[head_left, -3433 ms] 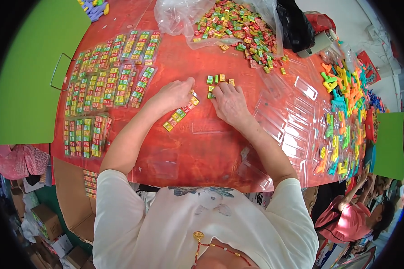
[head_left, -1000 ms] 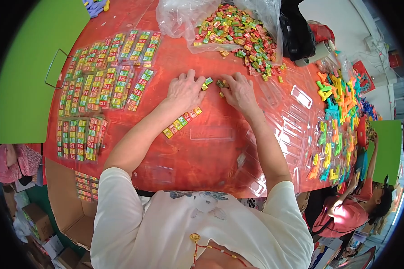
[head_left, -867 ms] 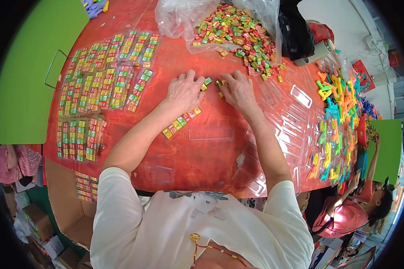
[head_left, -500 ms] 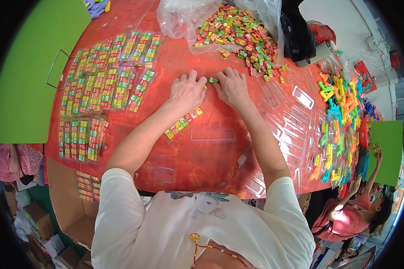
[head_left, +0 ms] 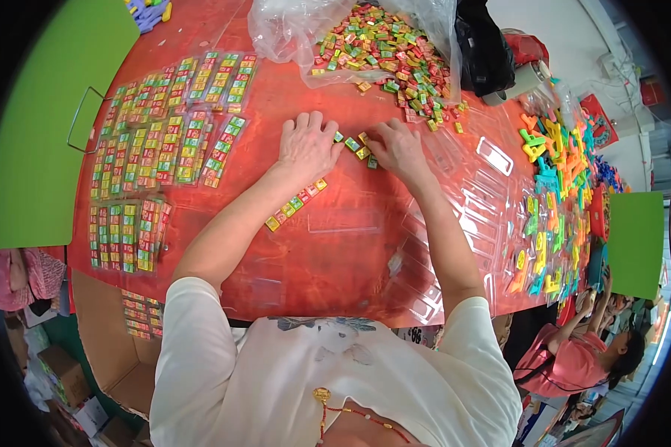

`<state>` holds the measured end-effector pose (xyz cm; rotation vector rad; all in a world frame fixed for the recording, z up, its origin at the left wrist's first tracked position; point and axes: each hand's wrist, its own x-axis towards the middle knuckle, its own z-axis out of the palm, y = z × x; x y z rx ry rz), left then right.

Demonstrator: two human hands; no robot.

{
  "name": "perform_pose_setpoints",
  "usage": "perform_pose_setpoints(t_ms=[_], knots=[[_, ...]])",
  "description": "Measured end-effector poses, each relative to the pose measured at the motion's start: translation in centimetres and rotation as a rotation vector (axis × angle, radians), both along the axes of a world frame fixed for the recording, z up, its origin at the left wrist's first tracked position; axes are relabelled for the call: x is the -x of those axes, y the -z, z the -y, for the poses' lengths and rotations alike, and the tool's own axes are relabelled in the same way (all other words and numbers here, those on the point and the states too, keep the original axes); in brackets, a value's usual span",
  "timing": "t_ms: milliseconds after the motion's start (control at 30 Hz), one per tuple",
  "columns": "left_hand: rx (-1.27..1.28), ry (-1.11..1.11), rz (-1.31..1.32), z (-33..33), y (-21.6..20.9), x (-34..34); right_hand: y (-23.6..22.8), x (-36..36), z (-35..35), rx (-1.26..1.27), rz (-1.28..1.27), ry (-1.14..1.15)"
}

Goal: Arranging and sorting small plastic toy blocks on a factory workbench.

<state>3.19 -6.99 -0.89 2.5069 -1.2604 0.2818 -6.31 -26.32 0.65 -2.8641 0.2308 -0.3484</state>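
Several small red, yellow and green blocks [head_left: 352, 144] lie in a loose slanting group between my hands. My left hand [head_left: 308, 147] rests on the red table with bent fingers close together, its index fingertip against a green block [head_left: 338, 137]. What lies under its palm is hidden. On the group's other side, my right hand [head_left: 397, 154] has its curled index finger and thumb on the nearest blocks. Below my left wrist, a straight row of blocks [head_left: 296, 205] lies slanted. Next to it is a clear plastic tray [head_left: 343, 229].
A clear bag [head_left: 287, 30] spills a pile of blocks [head_left: 395, 56] at the back. Filled packs [head_left: 149, 156] cover the left side. Clear trays [head_left: 455, 238] and colourful plastic toys [head_left: 552, 201] lie right. A person in pink [head_left: 574, 361] is at far right.
More blocks now show between my hands. My right hand has moved slightly right and nearer to me. The view has shifted a little.
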Motion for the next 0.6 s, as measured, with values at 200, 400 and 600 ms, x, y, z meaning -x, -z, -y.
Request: perform_pose_setpoints(t_ms=[200, 400, 600], knots=[[0.004, 0.025, 0.088, 0.6, 0.5, -0.1, 1.5, -1.7, 0.3, 0.113, 0.019, 0.026], [0.004, 0.021, 0.052, -0.3, 0.4, -0.1, 0.1, -0.9, -2.7, 0.134, 0.123, -0.071], [0.014, 0.030, 0.047, -0.4, 0.6, -0.2, 1.0, 0.4, -1.8, 0.111, 0.141, -0.028]])
